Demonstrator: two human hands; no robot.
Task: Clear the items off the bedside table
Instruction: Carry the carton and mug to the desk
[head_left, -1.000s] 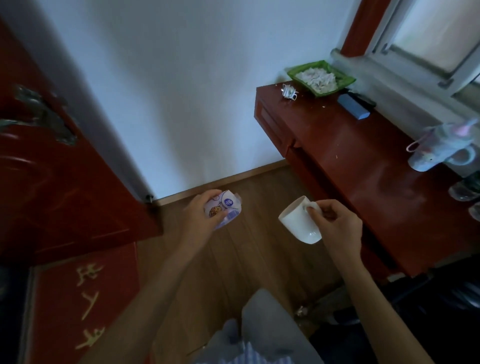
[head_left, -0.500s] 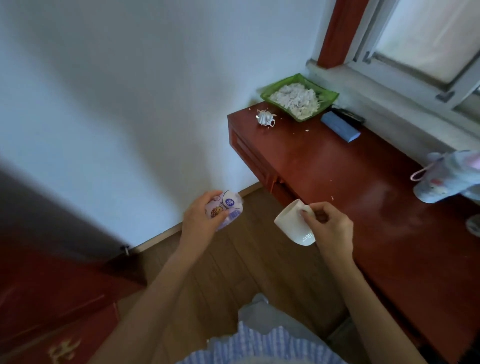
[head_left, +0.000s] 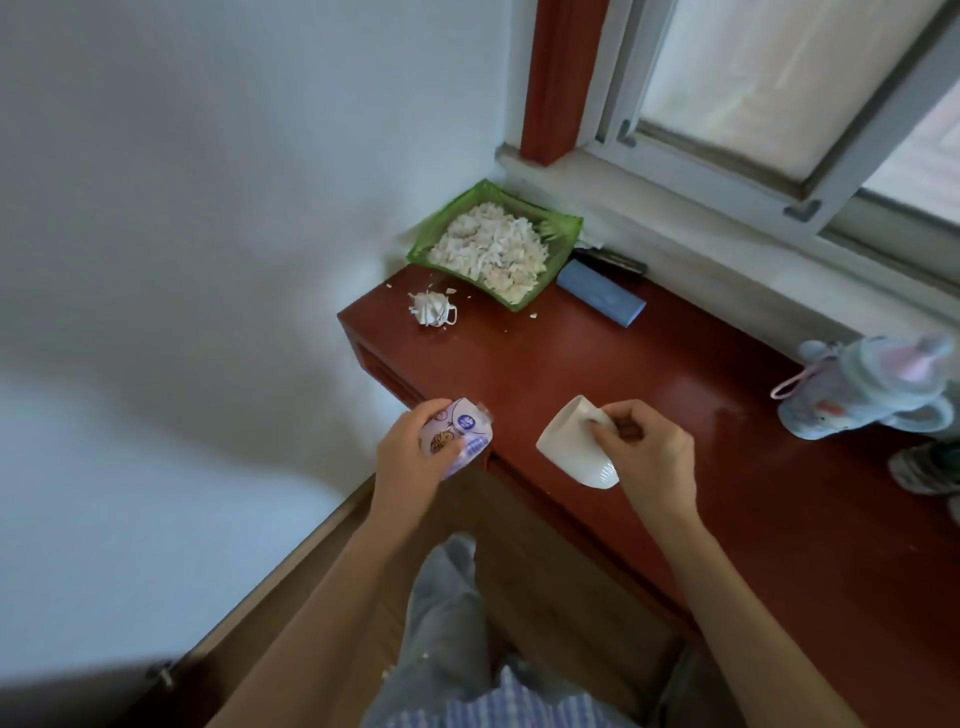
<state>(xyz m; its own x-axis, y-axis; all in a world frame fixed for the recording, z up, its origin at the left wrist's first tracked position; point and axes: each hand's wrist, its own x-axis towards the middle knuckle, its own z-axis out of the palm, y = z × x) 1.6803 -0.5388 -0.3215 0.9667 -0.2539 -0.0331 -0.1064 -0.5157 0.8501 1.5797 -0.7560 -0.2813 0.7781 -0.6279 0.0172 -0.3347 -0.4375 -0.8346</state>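
Two items in hand — left hand (head_left: 410, 457) wraps its fingers round a small printed carton (head_left: 457, 431); right hand (head_left: 649, 457) pinches a white mug (head_left: 574, 449) by the handle, tilted over the counter (head_left: 675, 395) edge. Risk: mug swings, slips, or clips the edge. Green dish (head_left: 496, 244) still aboard — flakes may scatter.

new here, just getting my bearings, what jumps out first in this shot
Two hands in the foreground, each holding something: the left hand grips a small purple printed carton, and the right hand pinches a tilted white mug by its handle. Behind them, a green tray of pale shreds sits in the red table's far corner.
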